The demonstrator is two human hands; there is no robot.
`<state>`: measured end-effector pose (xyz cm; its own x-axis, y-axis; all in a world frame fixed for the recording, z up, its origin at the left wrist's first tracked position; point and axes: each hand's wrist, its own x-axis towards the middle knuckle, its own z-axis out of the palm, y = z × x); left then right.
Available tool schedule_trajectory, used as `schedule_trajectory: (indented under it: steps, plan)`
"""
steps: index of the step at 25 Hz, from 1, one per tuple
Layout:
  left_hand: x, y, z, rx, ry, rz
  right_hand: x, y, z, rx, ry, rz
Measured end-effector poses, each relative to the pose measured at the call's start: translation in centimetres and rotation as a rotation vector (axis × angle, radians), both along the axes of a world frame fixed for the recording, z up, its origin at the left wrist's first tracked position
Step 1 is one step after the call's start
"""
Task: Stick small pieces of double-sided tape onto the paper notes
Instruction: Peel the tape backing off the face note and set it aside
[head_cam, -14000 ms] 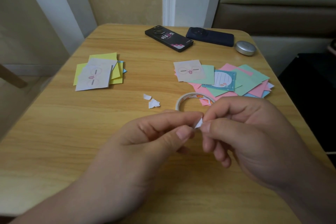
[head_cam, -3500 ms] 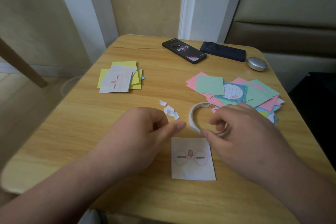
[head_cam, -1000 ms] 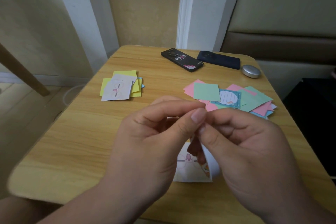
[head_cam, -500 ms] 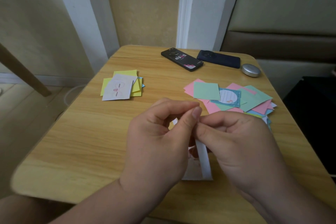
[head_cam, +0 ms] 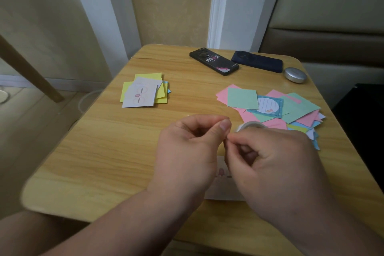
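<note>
Head view | left hand and right hand together above light wooden table, fingertips of both pinching one tiny pale bit, too small to identify | white tape roll just behind right hand | white printed paper note flat on table beneath both hands

Left hand and right hand pinch a tape piece over a white note
</note>
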<state>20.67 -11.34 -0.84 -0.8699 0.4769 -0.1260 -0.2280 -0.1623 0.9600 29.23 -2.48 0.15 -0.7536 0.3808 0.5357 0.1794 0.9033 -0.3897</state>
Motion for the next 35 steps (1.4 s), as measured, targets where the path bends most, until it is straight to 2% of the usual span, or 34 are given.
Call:
schedule_trajectory:
  steps: [4,7,9,12,14,16,17,20,25,26,28,30,31,35]
  plan:
    - [-3.8,-0.4,0.9,0.041,-0.072,0.121,0.2,-1.7,-0.3,0.076,-0.012,0.09]
    - [-9.0,-2.4,2.2,0.223,-0.054,0.149,1.1,-2.0,-0.6,0.076,-0.008,0.192]
    - [-9.8,-3.8,2.9,0.254,-0.057,0.197,1.3,0.3,0.5,0.049,0.063,0.093]
    - [-8.1,-4.1,2.4,0.192,-0.057,0.031,0.8,2.6,1.9,0.004,0.154,-0.041]
    - [-7.1,-3.9,2.5,0.157,-0.068,-0.069,0.1,2.8,1.6,-0.046,0.047,-0.036]
    - [-6.5,-4.0,2.5,0.104,-0.072,-0.126,-1.1,2.7,1.1,-0.119,-0.203,-0.042]
    - [-6.1,-4.0,2.5,0.092,-0.074,-0.141,-1.5,2.9,0.7,-0.087,-0.28,-0.046]
    - [-5.3,-4.1,2.4,0.06,-0.09,-0.192,-2.6,3.9,-1.0,0.069,-0.301,-0.022]
    - [-3.7,-4.1,2.4,0.084,-0.129,-0.275,-3.9,5.0,-2.0,0.152,-0.526,-0.012]
    - [-3.3,-4.1,2.3,0.094,-0.134,-0.269,-3.6,5.1,-1.8,0.128,-0.483,0.003]
    - [-2.6,-4.0,1.8,0.093,-0.13,-0.252,-2.4,4.4,-0.5,0.004,-0.222,0.003]
    - [-1.9,-3.9,1.3,0.066,-0.096,-0.257,-0.5,3.2,0.8,-0.249,0.059,0.026]
    - [-1.5,-3.8,1.1,0.048,-0.062,-0.262,0.3,2.2,1.5,-0.405,0.131,0.049]
    - [-0.8,-3.3,0.5,0.027,0.009,-0.28,1.6,0.2,2.4,-0.83,0.076,0.21]
